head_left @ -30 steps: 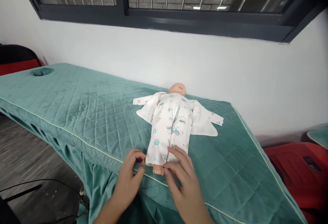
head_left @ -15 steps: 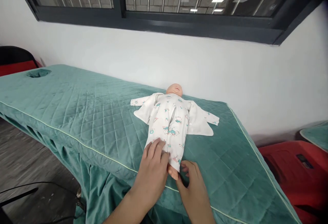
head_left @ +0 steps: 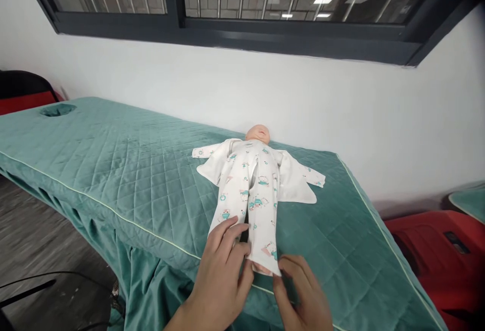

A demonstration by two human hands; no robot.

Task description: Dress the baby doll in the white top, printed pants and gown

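A baby doll (head_left: 258, 133) lies on its back on the green bed, head by the wall. It wears white trousers (head_left: 261, 220) with a teal and pink print, and a white jacket (head_left: 293, 182) lies spread open with its sleeves out. My right hand (head_left: 303, 290) pinches the outer corner of the right-hand trouser cuff between thumb and fingers. At the inner edge of that cuff, my left hand (head_left: 225, 270) has its thumb and fingertips closed on the cloth. Its fingers cover the lower part of the other leg. The doll's foot (head_left: 261, 269) shows slightly at the cuff opening.
The quilted bed cover (head_left: 113, 154) has light piping and a face hole (head_left: 58, 110) at the far left. A red plastic chair (head_left: 435, 250) stands at the right. A dark-framed window (head_left: 242, 38) is above the bed, and cables (head_left: 56, 273) hang at lower left.
The right-hand trouser leg has been drawn down and out, so its cuff now covers most of the foot. My right hand has moved slightly down and right; the legs have spread apart.
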